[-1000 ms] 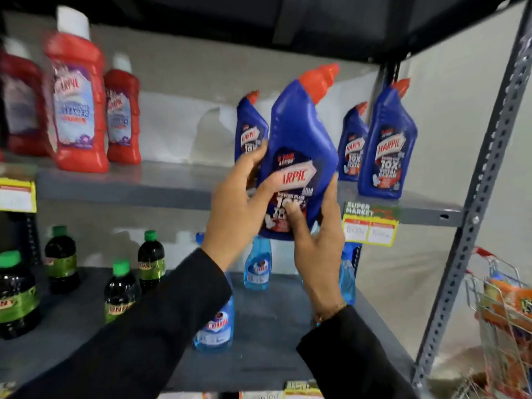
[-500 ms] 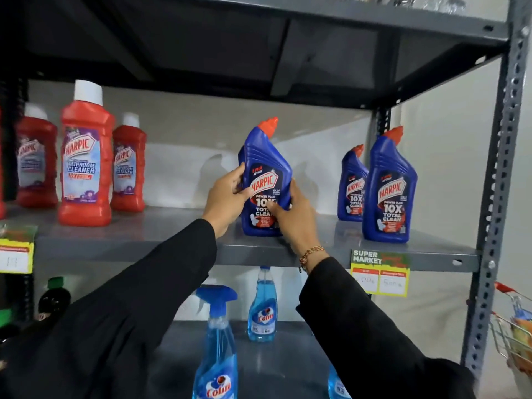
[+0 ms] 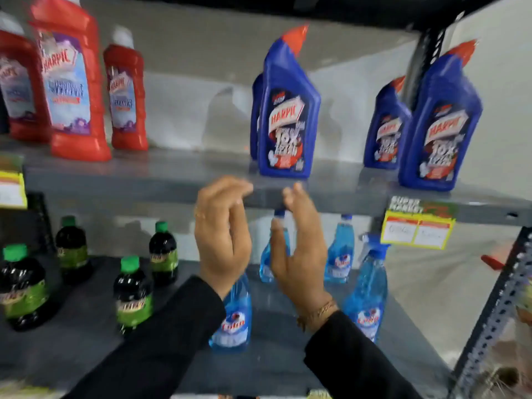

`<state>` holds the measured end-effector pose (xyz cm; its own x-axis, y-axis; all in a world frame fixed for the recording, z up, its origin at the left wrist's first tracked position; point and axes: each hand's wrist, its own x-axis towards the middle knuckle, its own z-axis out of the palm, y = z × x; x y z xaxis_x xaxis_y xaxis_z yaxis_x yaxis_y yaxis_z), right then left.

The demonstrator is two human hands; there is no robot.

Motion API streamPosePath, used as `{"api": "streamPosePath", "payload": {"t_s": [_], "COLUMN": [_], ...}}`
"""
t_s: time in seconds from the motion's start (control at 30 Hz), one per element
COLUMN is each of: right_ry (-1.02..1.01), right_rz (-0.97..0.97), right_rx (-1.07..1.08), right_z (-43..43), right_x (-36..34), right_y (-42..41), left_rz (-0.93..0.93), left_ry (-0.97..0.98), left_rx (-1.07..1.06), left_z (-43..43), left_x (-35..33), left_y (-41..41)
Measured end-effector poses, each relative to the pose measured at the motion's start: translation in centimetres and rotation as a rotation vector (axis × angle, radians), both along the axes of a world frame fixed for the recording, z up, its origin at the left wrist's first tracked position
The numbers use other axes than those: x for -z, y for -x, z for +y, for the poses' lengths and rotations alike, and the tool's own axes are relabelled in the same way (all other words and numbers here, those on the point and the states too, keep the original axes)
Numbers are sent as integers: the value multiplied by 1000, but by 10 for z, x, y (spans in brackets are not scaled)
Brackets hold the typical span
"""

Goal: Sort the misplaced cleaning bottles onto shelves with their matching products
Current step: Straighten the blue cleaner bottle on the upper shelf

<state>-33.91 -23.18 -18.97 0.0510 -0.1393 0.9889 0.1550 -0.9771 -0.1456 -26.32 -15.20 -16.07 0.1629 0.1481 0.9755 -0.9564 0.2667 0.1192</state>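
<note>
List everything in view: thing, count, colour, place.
Harpic bathroom cleaner bottles: three, red, upper shelf left.
Harpic toilet cleaner bottles: four, blue with orange caps, upper shelf centre and right; one mostly hidden behind another.
Colin spray bottles: four, light blue, lower shelf centre-right.
Dark bottles: four, green caps and labels, lower shelf left.
Price tag: one, yellow, upper shelf edge right.
Shelf rack: grey.
Left hand: empty, open.
Right hand: empty, open.
</note>
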Motion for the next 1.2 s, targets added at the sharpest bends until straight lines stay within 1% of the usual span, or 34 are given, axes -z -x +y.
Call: {"api": "streamPosePath", "payload": {"t_s": [0.03, 0.07, 0.1, 0.17, 0.2, 0.23, 0.27, 0.33, 0.4, 0.57, 0.67, 0.8, 0.93, 1.1, 1.2], "right_ry": [0, -81, -240, -602, -766, -883, -961, -1044, -1086, -1132, -1142, -1127, -1162, -1183, -1189], "right_rz": [86, 195, 309, 483, 541, 582, 620, 684, 705, 612, 534, 487, 453, 483, 481], "right_rx": [-23, -58, -102, -146, -152, -160, -170, -196, -210, -218, -201, -131, -93, -121, -128], "right_z": [5, 10, 17, 25, 26, 24, 21, 16, 13, 7, -6, -30, -50, -61, -63], "right_x": [30, 60, 91, 136, 151, 162, 169, 178, 184, 193, 192, 187, 189, 195, 198], "right_y": [-2, -5, -8, -15, -19, -23, -29, -39, -46, -44, -34, -12, 7, 15, 15], "left_rz": [12, 83, 209, 528, 683, 787, 853, 931, 961, 978, 998, 954, 958, 931, 902], "left_ry": [-25, -87, -171, -326, -422, -534, -645, -811, -881, -815, -816, -858, -943, -979, -960], "left_rx": [2, 20, 49, 115, 126, 112, 102, 109, 148, 233, 310, 351, 403, 366, 352], "left_z": [1, 1, 2, 2, 2, 2, 2, 1, -1, -7, -19, -46, -72, -81, -82], "left_x": [29, 58, 88, 132, 148, 160, 169, 177, 179, 179, 177, 173, 172, 175, 179], "left_y": [1, 0, -2, -8, -14, -20, -28, -41, -46, -42, -34, -19, -6, -2, -2]}}
